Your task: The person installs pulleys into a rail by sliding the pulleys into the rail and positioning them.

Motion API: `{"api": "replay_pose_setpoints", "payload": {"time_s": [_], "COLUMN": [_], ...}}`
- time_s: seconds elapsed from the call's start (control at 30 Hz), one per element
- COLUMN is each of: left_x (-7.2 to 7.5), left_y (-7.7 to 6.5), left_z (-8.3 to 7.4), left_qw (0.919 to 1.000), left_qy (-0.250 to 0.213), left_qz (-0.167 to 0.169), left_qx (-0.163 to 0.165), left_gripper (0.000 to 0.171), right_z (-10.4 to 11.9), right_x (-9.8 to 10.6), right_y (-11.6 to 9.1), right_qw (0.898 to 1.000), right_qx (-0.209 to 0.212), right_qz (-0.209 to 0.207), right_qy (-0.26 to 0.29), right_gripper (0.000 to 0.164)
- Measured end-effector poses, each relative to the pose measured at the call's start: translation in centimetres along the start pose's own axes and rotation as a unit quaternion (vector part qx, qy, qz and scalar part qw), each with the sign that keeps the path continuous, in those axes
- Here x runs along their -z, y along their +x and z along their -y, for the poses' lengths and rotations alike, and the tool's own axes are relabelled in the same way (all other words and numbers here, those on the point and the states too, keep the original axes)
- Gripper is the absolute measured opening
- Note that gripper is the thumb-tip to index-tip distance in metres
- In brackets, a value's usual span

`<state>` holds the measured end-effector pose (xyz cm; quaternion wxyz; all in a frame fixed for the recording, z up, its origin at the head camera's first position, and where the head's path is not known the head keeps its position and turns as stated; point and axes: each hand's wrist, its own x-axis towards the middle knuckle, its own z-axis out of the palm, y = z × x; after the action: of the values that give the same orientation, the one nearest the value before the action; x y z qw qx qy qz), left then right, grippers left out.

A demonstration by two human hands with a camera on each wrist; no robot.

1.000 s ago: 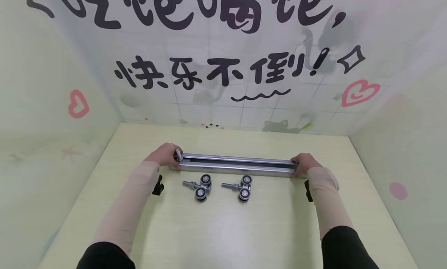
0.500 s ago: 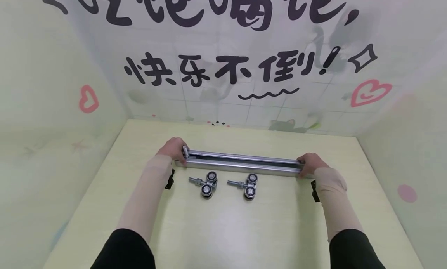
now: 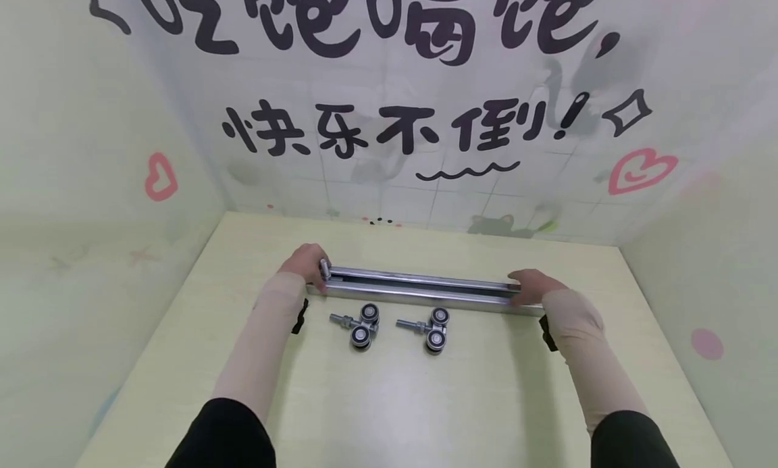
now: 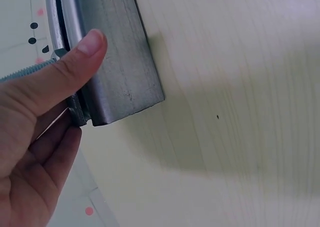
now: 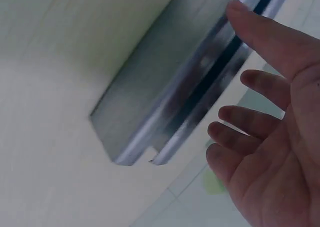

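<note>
A slotted steel rail (image 3: 419, 294) lies crosswise on the table, its slot facing up. At its left end my left hand (image 3: 306, 264) grips it, thumb on the near wall and fingers round the far side, as the left wrist view shows. A threaded bolt (image 4: 29, 70) sticks up from the slot beside that thumb; whatever it joins inside is hidden. Over the right end, my right hand (image 5: 280, 117) is spread with relaxed fingers, the thumb tip overlapping the rail's edge in the right wrist view. Two door rollers with bolts, a left one (image 3: 361, 336) and a right one (image 3: 435, 340), lie nearer me.
The pale wood-grain table (image 3: 389, 414) meets a printed backdrop (image 3: 377, 191) just behind the rail. Walls flank it at left (image 3: 79, 286) and right (image 3: 723, 286). Both forearms reach past the rollers on either side.
My right hand has loosened from the rail's right end, its fingers now spread. My left hand still holds the left end. The head view has shifted slightly; the rollers lie as before.
</note>
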<state>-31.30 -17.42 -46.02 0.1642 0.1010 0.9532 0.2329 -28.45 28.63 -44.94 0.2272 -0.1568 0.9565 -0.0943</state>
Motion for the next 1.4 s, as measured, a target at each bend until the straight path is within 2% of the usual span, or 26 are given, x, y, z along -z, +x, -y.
{"api": "replay_pose_setpoints", "payload": {"time_s": [0.13,0.27,0.37,0.47,0.6,0.73,0.83,1.07,1.27,1.4], "left_x": [0.2,0.3,0.4,0.4,0.3,0.3,0.3,0.3,0.3,0.3], "left_y": [-0.2,-0.4,-0.3,-0.2,0.0,-0.1,-0.2,-0.5,-0.4,-0.4], "left_z": [-0.3,-0.6,-0.6,-0.5,-0.3,-0.4,-0.5,-0.7,-0.7,-0.8], "left_qw": [1.0,0.9999,0.9998,0.9998,0.9997,0.9998,0.9998,0.9998,0.9997,0.9997], "left_qy": [0.002,0.0,-0.002,-0.004,-0.001,0.002,0.004,0.006,0.003,0.003], "left_qz": [0.006,0.011,0.013,0.013,0.01,0.01,0.011,0.012,0.01,0.006], "left_qx": [0.005,0.006,0.012,0.018,0.021,0.019,0.017,0.017,0.023,0.024], "left_gripper": [0.047,0.047,0.047,0.047,0.048,0.05,0.049,0.047,0.051,0.05], "right_z": [2.7,6.5,9.5,12.1,15.1,17.0,17.6,18.0,18.7,18.8], "right_x": [0.8,1.0,0.8,0.3,-0.7,-2.1,-3.3,-6.4,-6.8,-7.0], "right_y": [1.1,1.9,2.2,2.5,2.6,2.9,3.3,4.3,4.0,4.1], "right_qw": [0.997,0.99,0.981,0.966,0.954,0.957,0.961,0.948,0.954,0.953], "right_qx": [0.075,0.134,0.187,0.251,0.296,0.282,0.267,0.294,0.266,0.265], "right_qz": [-0.031,-0.044,-0.044,-0.043,-0.019,0.01,0.014,-0.023,-0.048,-0.064], "right_qy": [-0.019,-0.019,-0.021,-0.031,-0.044,-0.061,-0.068,-0.12,-0.126,-0.132], "right_gripper": [0.055,0.045,0.035,0.023,0.023,0.033,0.035,0.013,0.016,0.014]}}
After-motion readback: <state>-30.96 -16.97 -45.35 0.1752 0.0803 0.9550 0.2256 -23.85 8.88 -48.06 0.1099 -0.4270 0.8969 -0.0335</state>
